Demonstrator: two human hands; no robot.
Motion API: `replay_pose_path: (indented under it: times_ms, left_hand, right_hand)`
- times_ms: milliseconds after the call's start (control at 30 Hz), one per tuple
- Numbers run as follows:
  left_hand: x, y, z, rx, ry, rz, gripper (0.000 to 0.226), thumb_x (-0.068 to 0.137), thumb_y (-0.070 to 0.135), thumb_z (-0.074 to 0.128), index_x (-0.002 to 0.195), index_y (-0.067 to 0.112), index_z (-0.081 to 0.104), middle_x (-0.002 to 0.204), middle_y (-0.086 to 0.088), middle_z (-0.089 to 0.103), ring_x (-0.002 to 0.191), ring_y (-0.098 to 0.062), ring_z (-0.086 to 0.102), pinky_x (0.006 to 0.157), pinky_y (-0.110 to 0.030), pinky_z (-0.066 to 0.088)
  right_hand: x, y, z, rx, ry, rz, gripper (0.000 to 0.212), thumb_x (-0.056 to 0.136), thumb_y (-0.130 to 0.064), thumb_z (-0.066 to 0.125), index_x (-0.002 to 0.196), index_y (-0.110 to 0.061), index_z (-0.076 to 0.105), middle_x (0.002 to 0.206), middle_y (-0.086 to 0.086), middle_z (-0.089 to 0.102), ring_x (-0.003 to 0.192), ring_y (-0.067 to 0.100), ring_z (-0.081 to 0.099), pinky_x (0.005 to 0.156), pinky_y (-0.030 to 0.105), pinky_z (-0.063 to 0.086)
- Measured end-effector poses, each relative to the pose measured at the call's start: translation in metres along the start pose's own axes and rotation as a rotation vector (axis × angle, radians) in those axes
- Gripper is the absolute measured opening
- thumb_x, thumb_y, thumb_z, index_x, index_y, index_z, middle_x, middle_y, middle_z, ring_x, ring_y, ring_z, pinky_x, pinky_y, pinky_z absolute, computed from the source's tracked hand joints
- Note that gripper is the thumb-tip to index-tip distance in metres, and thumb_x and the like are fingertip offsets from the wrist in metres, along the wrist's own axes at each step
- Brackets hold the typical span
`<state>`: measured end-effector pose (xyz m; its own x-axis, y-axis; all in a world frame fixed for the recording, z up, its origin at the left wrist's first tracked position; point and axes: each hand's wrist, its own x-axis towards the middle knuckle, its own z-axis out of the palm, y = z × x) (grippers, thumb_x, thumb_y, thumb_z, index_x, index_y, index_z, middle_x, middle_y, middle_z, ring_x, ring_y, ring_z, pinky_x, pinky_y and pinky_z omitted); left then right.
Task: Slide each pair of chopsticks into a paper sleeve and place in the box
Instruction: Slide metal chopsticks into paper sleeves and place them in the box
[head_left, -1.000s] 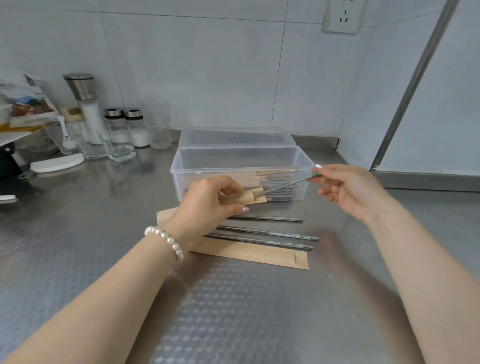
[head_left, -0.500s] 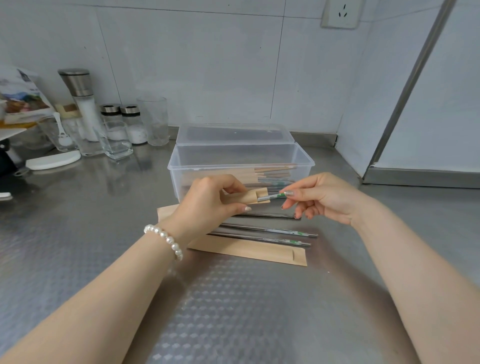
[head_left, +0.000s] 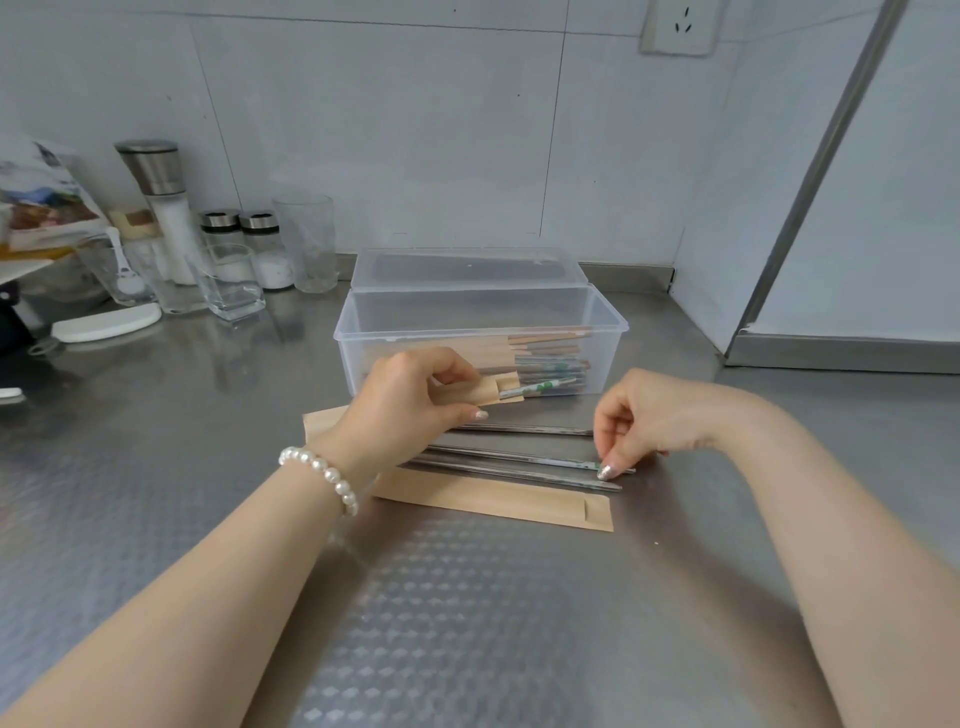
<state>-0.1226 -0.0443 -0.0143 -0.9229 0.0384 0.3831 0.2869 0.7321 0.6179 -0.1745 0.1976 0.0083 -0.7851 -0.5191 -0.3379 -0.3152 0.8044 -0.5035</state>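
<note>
My left hand (head_left: 410, 395) grips a brown paper sleeve (head_left: 480, 391) in front of the clear plastic box (head_left: 602, 332); a metal chopstick with green marks (head_left: 540, 387) sticks out of the sleeve's open end. My right hand (head_left: 654, 415) has come down to the counter, and its fingertips pinch the end of a loose metal chopstick (head_left: 519, 458). Several loose chopsticks lie side by side there. Another empty sleeve (head_left: 498, 501) lies flat below them. Inside the box lie several sleeved pairs.
The box's lid (head_left: 467, 267) stands open behind it. Glasses (head_left: 306, 241), shakers (head_left: 262, 244) and a tall grinder (head_left: 161, 197) crowd the back left. A white lid (head_left: 104, 322) lies left. The wall corner and a metal frame (head_left: 810, 182) bound the right.
My right hand pushed one chopstick into the sleeve, let go, and dropped to the loose chopsticks on the counter. My left hand stayed put with the sleeve.
</note>
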Motion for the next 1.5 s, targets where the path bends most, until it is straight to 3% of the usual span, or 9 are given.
replay_pose_path:
  times_ms: [200,400,567,700,800,933,1100,1233,1500]
  left_hand:
    - [0.0,0.0,0.0,0.028,-0.007,0.003,0.027,0.069,0.022,0.078,0.093,0.02,0.066,0.077,0.023,0.052,0.073,0.003,0.048,0.067,-0.013,0.036]
    - [0.0,-0.002,0.0,0.023,0.007,-0.006,0.026,0.069,0.021,0.078,0.092,0.019,0.066,0.077,0.024,0.053,0.072,0.006,0.048,0.065,-0.005,0.034]
    - [0.001,-0.002,0.0,0.028,0.008,-0.009,0.026,0.068,0.022,0.079,0.09,0.02,0.066,0.076,0.023,0.053,0.073,0.001,0.049,0.066,-0.014,0.036]
    - [0.002,-0.004,-0.001,0.016,0.018,-0.009,0.025,0.068,0.021,0.079,0.088,0.021,0.065,0.076,0.024,0.053,0.071,0.004,0.049,0.064,-0.004,0.035]
    - [0.003,-0.006,0.0,0.009,0.019,-0.013,0.026,0.067,0.022,0.079,0.089,0.022,0.065,0.076,0.024,0.054,0.071,0.002,0.049,0.066,-0.012,0.036]
    - [0.004,-0.006,0.0,-0.017,0.029,-0.019,0.027,0.068,0.021,0.079,0.09,0.023,0.065,0.078,0.021,0.057,0.072,0.0,0.051,0.065,-0.012,0.037]
    - [0.004,-0.007,0.0,-0.036,0.042,-0.028,0.026,0.068,0.017,0.078,0.087,0.027,0.064,0.079,0.015,0.062,0.07,-0.002,0.052,0.066,-0.014,0.039]
    - [0.003,-0.007,0.002,-0.031,0.029,-0.032,0.027,0.066,0.023,0.08,0.088,0.025,0.065,0.081,0.011,0.062,0.073,-0.005,0.052,0.067,-0.016,0.039]
    - [0.003,-0.006,0.001,-0.027,0.017,-0.023,0.029,0.067,0.022,0.08,0.092,0.021,0.066,0.079,0.016,0.059,0.071,-0.001,0.05,0.07,-0.02,0.038]
  right_hand:
    - [0.01,0.009,0.0,-0.011,0.098,-0.037,0.014,0.076,-0.014,0.075,0.068,-0.021,0.066,0.06,-0.008,0.06,0.058,0.005,0.052,0.065,0.024,0.043]
    - [0.013,0.013,0.004,0.046,0.131,-0.033,0.015,0.068,-0.019,0.082,0.066,-0.021,0.067,0.048,-0.016,0.053,0.053,0.001,0.046,0.06,0.021,0.037]
    - [0.013,0.012,0.003,0.019,0.126,-0.042,0.017,0.077,-0.017,0.074,0.066,-0.023,0.064,0.057,-0.011,0.053,0.051,-0.001,0.044,0.057,0.018,0.035]
    - [0.007,0.007,-0.002,0.034,0.164,-0.048,0.016,0.084,-0.014,0.066,0.07,-0.019,0.06,0.06,-0.008,0.056,0.051,0.001,0.045,0.051,0.011,0.035]
    - [-0.001,0.006,-0.01,0.206,0.27,-0.098,0.014,0.087,-0.007,0.062,0.075,-0.014,0.061,0.058,-0.004,0.063,0.044,0.004,0.047,0.045,0.014,0.037]
    - [-0.002,0.006,-0.018,0.783,0.531,-0.269,0.018,0.087,0.001,0.056,0.077,-0.008,0.069,0.052,-0.001,0.06,0.042,0.006,0.046,0.042,0.015,0.037]
    - [-0.001,0.017,-0.031,1.452,0.817,-0.327,0.031,0.093,-0.015,0.051,0.065,-0.009,0.062,0.045,-0.003,0.046,0.036,0.008,0.035,0.037,0.016,0.025]
    - [-0.001,0.035,-0.037,1.577,0.979,-0.298,0.03,0.094,-0.028,0.052,0.07,-0.01,0.051,0.044,-0.004,0.042,0.035,0.007,0.03,0.037,0.017,0.02]
    - [0.004,0.038,-0.034,1.451,1.068,-0.295,0.031,0.096,-0.026,0.049,0.07,-0.009,0.051,0.041,-0.004,0.041,0.036,0.009,0.03,0.037,0.019,0.018]
